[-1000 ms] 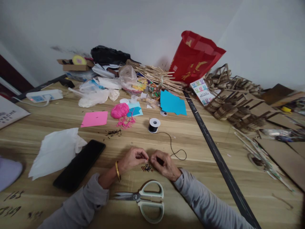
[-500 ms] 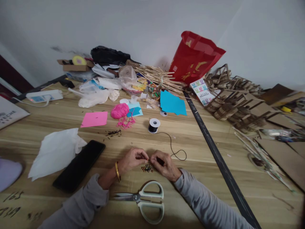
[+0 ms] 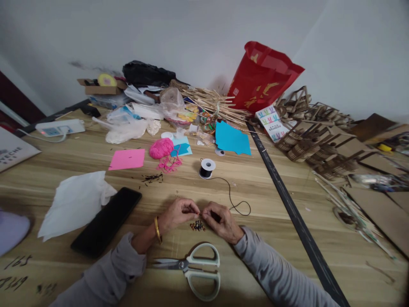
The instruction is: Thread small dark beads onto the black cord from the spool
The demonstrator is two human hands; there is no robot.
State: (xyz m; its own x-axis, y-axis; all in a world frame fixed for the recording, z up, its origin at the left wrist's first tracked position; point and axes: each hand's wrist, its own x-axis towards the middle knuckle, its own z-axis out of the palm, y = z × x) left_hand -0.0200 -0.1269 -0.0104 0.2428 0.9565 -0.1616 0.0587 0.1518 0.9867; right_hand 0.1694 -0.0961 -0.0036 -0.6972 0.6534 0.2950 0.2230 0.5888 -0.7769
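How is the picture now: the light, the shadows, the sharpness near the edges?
Head view: dim light, soft shadow on the wall beside the red bag; head view: cardboard toward the right edge looks stretched, blurred; head view: detail between left hand and right hand too small to read.

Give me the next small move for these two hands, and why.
Probably ease the black cord toward the tiny item pinched in the left hand: the cord runs from the spool toward the right hand, both hands nearly touch, and loose beads lie beside them.
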